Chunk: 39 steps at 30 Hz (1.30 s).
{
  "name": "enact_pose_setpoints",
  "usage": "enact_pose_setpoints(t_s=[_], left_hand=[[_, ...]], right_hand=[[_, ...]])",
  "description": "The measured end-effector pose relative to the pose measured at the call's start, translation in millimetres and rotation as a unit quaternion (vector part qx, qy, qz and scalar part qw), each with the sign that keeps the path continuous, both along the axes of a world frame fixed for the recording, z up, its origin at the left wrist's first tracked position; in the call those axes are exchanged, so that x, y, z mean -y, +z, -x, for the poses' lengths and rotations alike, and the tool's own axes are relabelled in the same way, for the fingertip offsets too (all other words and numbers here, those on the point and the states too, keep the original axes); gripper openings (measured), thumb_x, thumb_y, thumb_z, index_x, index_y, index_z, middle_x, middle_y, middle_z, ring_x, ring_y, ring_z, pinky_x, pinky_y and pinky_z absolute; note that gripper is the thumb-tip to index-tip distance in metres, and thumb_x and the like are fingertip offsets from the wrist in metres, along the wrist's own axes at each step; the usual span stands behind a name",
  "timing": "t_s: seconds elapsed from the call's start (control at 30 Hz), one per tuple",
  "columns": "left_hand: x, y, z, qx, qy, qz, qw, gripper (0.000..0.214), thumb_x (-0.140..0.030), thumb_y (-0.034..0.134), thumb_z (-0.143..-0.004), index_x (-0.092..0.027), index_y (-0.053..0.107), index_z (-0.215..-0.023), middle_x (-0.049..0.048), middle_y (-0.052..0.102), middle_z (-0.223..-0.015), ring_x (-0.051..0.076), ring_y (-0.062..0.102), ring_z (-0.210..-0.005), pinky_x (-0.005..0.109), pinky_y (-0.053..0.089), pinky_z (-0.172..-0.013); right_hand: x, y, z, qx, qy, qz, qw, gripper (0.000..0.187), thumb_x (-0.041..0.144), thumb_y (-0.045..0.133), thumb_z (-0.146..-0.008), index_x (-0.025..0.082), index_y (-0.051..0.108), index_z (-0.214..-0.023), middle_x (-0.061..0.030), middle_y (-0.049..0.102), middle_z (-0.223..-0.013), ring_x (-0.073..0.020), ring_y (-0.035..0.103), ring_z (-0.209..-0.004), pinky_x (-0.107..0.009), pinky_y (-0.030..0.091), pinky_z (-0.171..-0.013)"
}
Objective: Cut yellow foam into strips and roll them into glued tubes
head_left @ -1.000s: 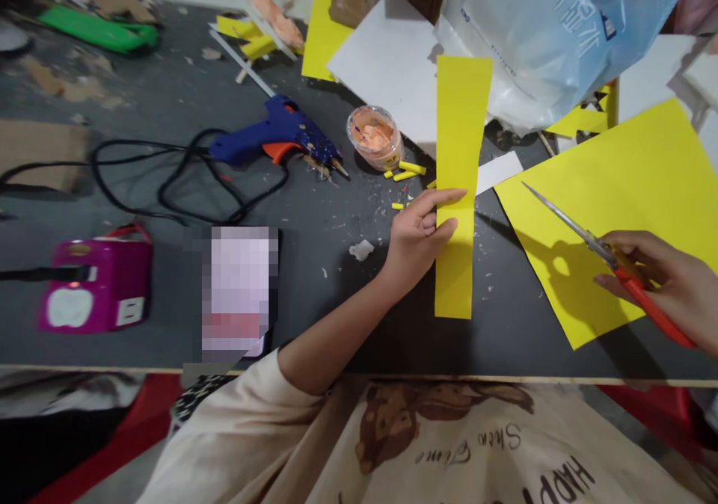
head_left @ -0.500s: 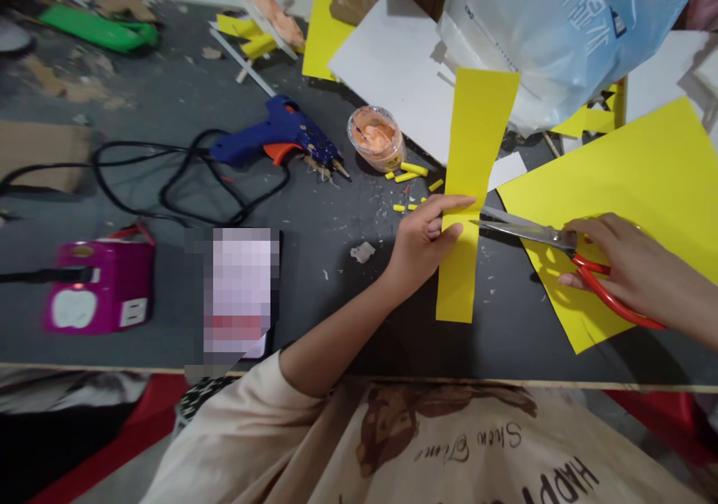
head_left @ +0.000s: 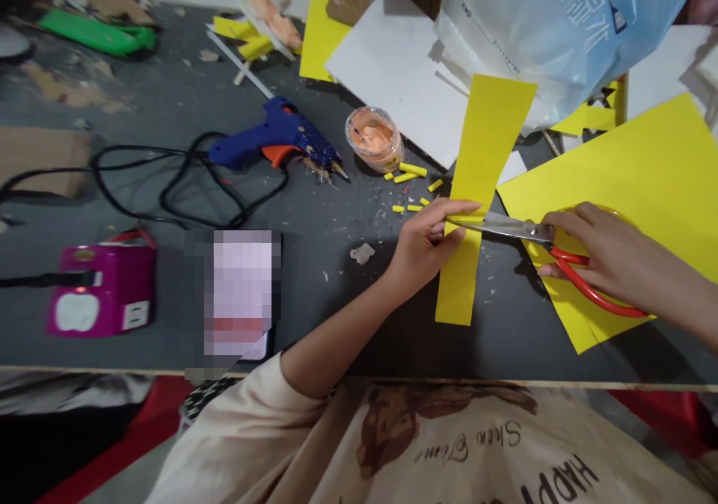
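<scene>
My left hand (head_left: 434, 235) grips a long yellow paper strip (head_left: 493, 130) near its middle, with the index finger and thumb on either side of the cut line. In my right hand (head_left: 600, 250) are scissors (head_left: 519, 227) with red handles, my fingers wrapped round the loops. Their blades lie across the strip between my left thumb and index finger, and the tip reaches its left edge. The strip's upper part tilts to the right of its lower part. Under my right hand lies a large yellow sheet (head_left: 639, 167).
A blue glue gun (head_left: 269, 134) with a looped black cord and an open tub of peach-coloured paste (head_left: 375, 141) lie to the left. Small yellow rolls (head_left: 412, 170) are scattered nearby. A phone (head_left: 241, 287), a magenta box (head_left: 101, 291) and a plastic bag (head_left: 538, 40) also occupy the table.
The scissors have moved left across the strip, and their blades have come together. The strip's upper part has swung to the right. My left hand has stayed nearly in place.
</scene>
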<state>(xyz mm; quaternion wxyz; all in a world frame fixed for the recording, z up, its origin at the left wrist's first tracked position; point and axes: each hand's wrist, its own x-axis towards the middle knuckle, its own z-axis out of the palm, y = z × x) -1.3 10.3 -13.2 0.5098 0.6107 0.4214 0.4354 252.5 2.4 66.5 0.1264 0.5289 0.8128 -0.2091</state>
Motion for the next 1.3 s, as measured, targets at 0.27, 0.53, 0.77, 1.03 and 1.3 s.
enact_pose_setpoints(t_s=[0.27,0.53,0.77,1.03,1.3], left_hand=[[-1,-1.0,1,0.006,-0.010,0.005,1.000,0.026,-0.015,0.058,-0.082,-0.023,0.066,-0.106,0.0039,0.067,-0.106,0.002,0.025,-0.045,0.020,0.020,-0.041],[-2,-2.6,1,-0.004,-0.005,-0.007,1.000,0.026,-0.014,0.059,-0.082,-0.021,0.067,-0.105,0.0045,0.067,-0.100,0.006,0.047,-0.056,0.019,0.033,-0.047],[-2,-3.9,1,0.006,-0.016,-0.016,1.000,0.024,-0.016,0.059,-0.083,-0.019,0.066,-0.106,0.0065,0.067,-0.105,0.013,0.062,-0.085,0.021,0.046,-0.061],[-2,-5.0,2,0.002,-0.016,-0.024,1.000,0.025,-0.015,0.058,-0.084,-0.019,0.066,-0.107,0.0058,0.068,-0.104,0.012,0.062,-0.079,0.020,0.044,-0.058],[-3,-2.4,3,-0.026,-0.040,-0.056,0.997,0.027,-0.013,0.057,-0.084,-0.018,0.065,-0.109,0.0071,0.070,-0.108,0.017,0.064,-0.098,0.025,0.051,-0.073]], right_hand=[[0,-3.8,-1,-0.017,-0.013,0.005,1.000,0.069,0.075,0.033,-0.081,0.022,0.055,-0.120,-0.0119,0.059,-0.096,-0.0275,0.061,-0.076,-0.041,0.048,-0.069],[1,-3.0,0,-0.037,-0.024,0.029,0.999,0.061,0.070,0.036,-0.084,0.024,0.058,-0.117,-0.0096,0.062,-0.091,-0.0246,0.062,-0.074,-0.036,0.047,-0.066],[1,-4.1,-4,-0.055,-0.022,0.020,0.998,0.061,0.072,0.040,-0.082,0.026,0.059,-0.117,-0.0074,0.062,-0.088,-0.0222,0.060,-0.070,-0.032,0.044,-0.063],[3,-5.4,-6,-0.060,-0.027,0.025,0.997,0.055,0.068,0.045,-0.083,0.027,0.061,-0.116,-0.0066,0.067,-0.088,-0.0211,0.060,-0.068,-0.030,0.042,-0.061],[6,-4.8,-11,-0.065,-0.018,0.025,0.997,0.060,0.070,0.040,-0.084,0.025,0.061,-0.118,-0.0077,0.068,-0.087,-0.0210,0.061,-0.064,-0.031,0.043,-0.057]])
